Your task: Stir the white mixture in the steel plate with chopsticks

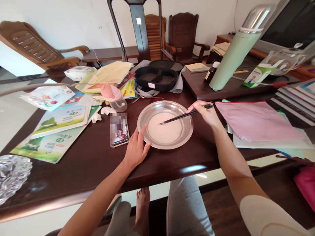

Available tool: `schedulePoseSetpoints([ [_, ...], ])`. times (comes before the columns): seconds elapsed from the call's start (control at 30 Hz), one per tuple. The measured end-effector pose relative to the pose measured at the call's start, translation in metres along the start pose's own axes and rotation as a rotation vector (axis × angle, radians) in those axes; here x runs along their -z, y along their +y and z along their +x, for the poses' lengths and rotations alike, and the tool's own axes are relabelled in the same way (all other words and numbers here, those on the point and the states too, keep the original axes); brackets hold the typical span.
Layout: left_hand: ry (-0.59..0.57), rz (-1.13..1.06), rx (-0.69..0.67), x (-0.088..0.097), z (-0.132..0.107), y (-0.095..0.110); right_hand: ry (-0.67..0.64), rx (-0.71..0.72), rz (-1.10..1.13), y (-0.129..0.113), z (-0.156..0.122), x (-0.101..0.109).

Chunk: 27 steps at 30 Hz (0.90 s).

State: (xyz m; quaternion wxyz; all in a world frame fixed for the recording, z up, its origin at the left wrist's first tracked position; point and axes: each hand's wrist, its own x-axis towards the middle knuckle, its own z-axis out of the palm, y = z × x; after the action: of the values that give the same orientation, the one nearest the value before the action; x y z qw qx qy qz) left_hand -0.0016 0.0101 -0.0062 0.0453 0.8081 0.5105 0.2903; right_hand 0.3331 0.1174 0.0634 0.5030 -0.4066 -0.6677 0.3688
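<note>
A shallow steel plate (185,113) holding a pale whitish liquid sits on the dark wooden table (98,160) in front of me. My left hand (136,148) rests against the plate's near left rim, thumb up along the edge, fingers curled at its side. My right hand (206,113) is closed on a pair of black chopsticks (183,116), whose tips reach into the liquid near the plate's middle. A phone (119,130) lies flat just left of my left hand.
Left of the plate lie booklets (60,119), papers and a pink-lidded cup (115,97). Behind it stands a black compartment tray (156,78). To the right are a pink folder (256,121), a green flask (233,55), stacked books and wooden chairs. Crumpled foil (12,173) sits at the near left.
</note>
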Motion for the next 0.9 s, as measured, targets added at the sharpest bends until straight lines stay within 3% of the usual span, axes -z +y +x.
schedulePoseSetpoints([
  [0.13,-0.013,-0.002,0.002,0.001,0.001,0.001,0.176,-0.023,0.101,0.010,0.003,0.009],
  [0.2,-0.013,-0.006,0.005,0.001,0.001,0.001,0.122,-0.035,0.137,0.012,0.002,0.009],
  [0.33,-0.010,-0.012,0.008,0.000,0.000,-0.001,-0.123,-0.048,0.106,0.003,-0.002,0.000],
  [0.4,-0.007,-0.015,0.008,-0.001,0.000,-0.001,-0.140,-0.020,0.036,-0.002,-0.002,-0.003],
  [0.5,-0.005,-0.022,0.005,-0.001,0.000,-0.002,-0.003,0.009,-0.003,0.000,0.000,0.000],
  [0.63,-0.018,-0.013,0.005,-0.001,-0.001,-0.002,0.168,-0.025,0.104,0.010,0.002,0.010],
  [0.83,-0.011,-0.004,0.003,-0.002,-0.001,-0.003,-0.134,-0.036,0.086,0.003,-0.002,0.001],
  [0.9,-0.013,0.001,0.000,-0.002,-0.001,-0.003,-0.146,0.007,0.026,-0.001,-0.002,-0.002],
])
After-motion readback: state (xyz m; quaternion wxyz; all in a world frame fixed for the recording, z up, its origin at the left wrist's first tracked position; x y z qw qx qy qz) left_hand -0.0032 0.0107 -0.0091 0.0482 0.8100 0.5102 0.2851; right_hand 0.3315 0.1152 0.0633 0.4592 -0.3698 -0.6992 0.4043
